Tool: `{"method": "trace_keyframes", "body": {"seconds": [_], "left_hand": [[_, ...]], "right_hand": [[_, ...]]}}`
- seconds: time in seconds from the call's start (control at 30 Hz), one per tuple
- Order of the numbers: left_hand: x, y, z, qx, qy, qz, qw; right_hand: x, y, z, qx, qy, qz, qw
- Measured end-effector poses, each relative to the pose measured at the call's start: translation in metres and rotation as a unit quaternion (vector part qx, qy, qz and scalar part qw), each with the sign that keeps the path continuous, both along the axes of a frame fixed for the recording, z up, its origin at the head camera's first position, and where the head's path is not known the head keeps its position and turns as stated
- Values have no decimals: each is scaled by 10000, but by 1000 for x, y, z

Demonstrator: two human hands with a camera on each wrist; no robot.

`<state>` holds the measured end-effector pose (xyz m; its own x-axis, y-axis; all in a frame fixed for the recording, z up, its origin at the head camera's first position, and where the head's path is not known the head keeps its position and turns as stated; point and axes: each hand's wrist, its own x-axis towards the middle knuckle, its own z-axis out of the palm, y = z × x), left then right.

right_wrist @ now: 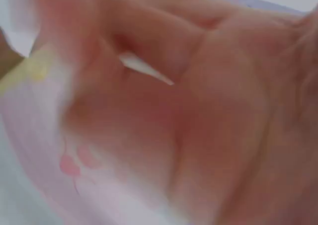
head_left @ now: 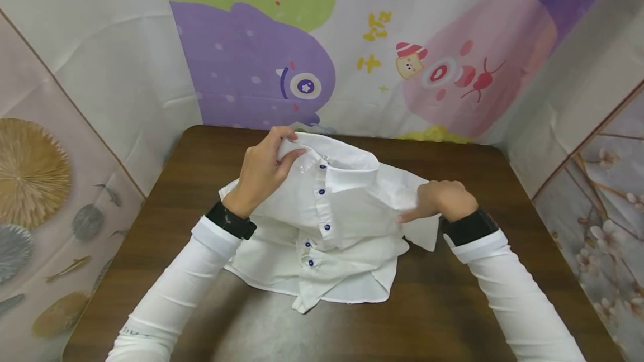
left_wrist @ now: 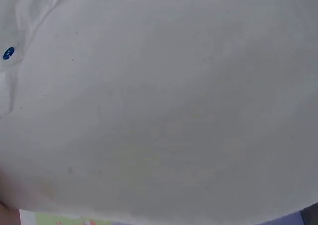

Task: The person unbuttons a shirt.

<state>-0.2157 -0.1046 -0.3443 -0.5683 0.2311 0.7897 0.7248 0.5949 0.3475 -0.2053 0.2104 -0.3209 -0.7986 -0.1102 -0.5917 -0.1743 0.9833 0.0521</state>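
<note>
we locate the shirt (head_left: 359, 211) over the table (head_left: 448, 306), between both hands. our left hand (head_left: 264, 166) pinches the collar (head_left: 354, 179), thumb and fingers clamped on the cloth. our right hand (head_left: 443, 201) is at the sleeve (head_left: 424, 233); we cannot tell whether its fingers grip. caution: if the left pinch slackens, the collar may slump; if we pull unevenly, the bunched middle may twist the buttons (head_left: 322, 191) further out of line. orientation: collar away from us, hem (head_left: 362, 296) toward us; the long axis follows the button row.
</note>
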Motion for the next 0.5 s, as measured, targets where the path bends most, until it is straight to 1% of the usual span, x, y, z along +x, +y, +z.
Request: {"method": "trace_keyframes", "body": {"seconds": [0.03, 0.07, 0.1, 0.13, 0.17, 0.23, 0.3, 0.33, 0.4, 0.43, 0.5], "left_hand": [[1, 0, 0, -26, 8, -64, 10000], [1, 0, 0, -49, 20, -132, 9999], [2, 0, 0, -76, 33, -201, 9998], [2, 1, 0, -115, 25, -257, 9996], [3, 1, 0, -146, 16, -307, 9994], [3, 2, 0, -192, -31, -378, 9991], [3, 1, 0, -233, -126, -404, 9988], [4, 0, 0, -243, -198, -420, 9986], [3, -2, 0, -301, -400, -467, 9977], [3, -4, 1, -339, -533, -495, 9968], [2, -8, 2, -467, -920, -615, 9928]], "right_hand": [[-1, -2, -1, -499, 49, 151, 9986], [-2, -4, -2, -1036, 148, 323, 9940], [-3, -7, -5, -1623, 309, 503, 9850], [-5, -10, -8, -2202, 496, 725, 9715], [-6, -14, -11, -2689, 725, 867, 9565], [-8, -22, -17, -3402, 1308, 1022, 9256], [-9, -28, -23, -3768, 1829, 1066, 9018], [-10, -30, -24, -3867, 2032, 1068, 8932], [-11, -31, -24, -3959, 2378, 1054, 8807], [-12, -30, -24, -3956, 2551, 1067, 8758], [-14, -28, -20, -3896, 2877, 1108, 8679]]}}
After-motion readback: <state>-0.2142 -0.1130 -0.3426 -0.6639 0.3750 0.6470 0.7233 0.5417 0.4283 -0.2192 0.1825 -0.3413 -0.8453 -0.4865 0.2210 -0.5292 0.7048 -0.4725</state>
